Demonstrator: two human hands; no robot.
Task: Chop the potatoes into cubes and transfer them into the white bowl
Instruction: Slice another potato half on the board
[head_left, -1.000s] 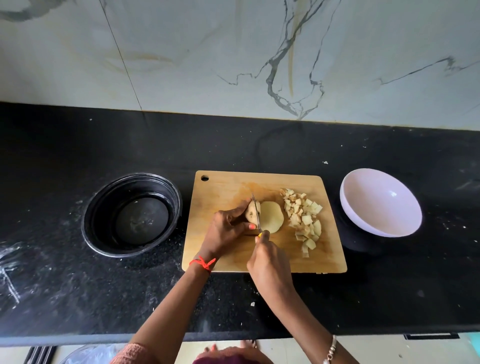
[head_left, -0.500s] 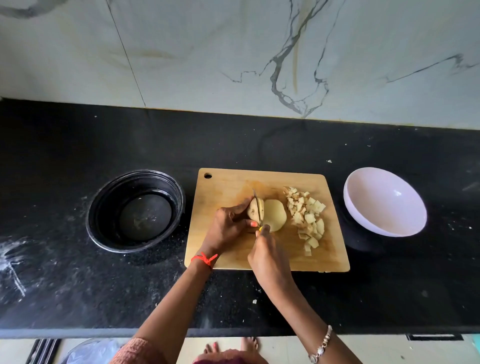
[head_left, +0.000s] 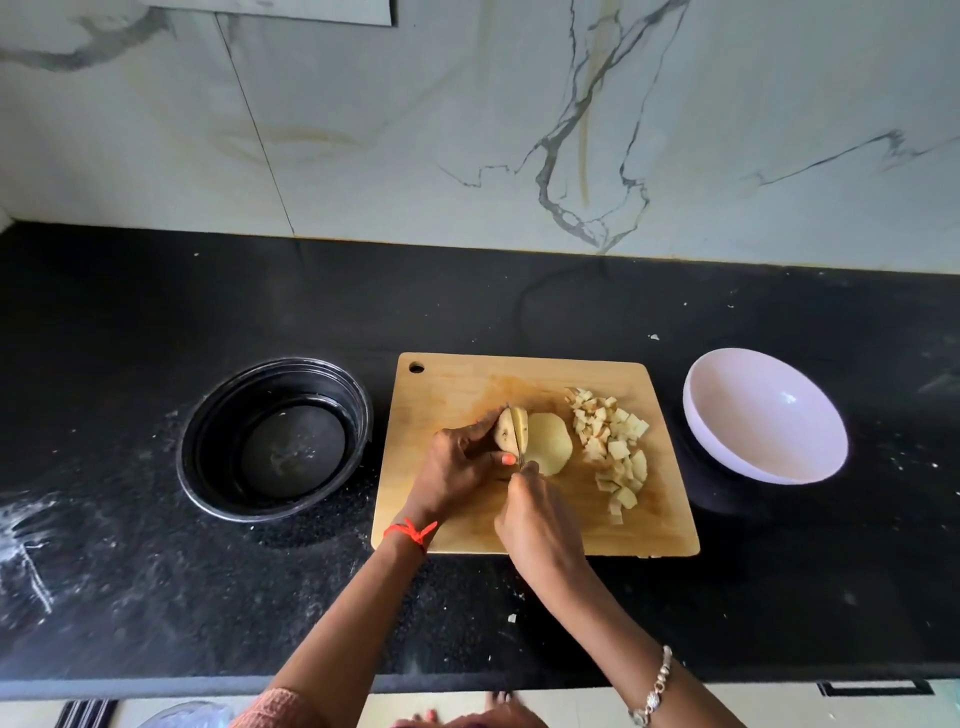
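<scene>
Left grip (head_left: 457, 470) holds the potato (head_left: 502, 432), right grip (head_left: 540, 519) holds the knife (head_left: 516, 436); bare board (head_left: 467, 387) all round. Cubes (head_left: 615, 448) lie as before.

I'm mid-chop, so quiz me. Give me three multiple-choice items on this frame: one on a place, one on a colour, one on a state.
1. Where does the white bowl stand?
A) left of the cutting board
B) right of it
C) on it

2. What colour is the thread on the wrist of the left hand?
A) blue
B) orange-red
C) green

3. The white bowl is:
A) empty
B) half full
C) upside down

Answers:
1 B: it stands on the counter, off the board's right edge.
2 B: the thread around that wrist is orange-red.
3 A: its inside is bare, and the potato cubes lie on the board.
</scene>
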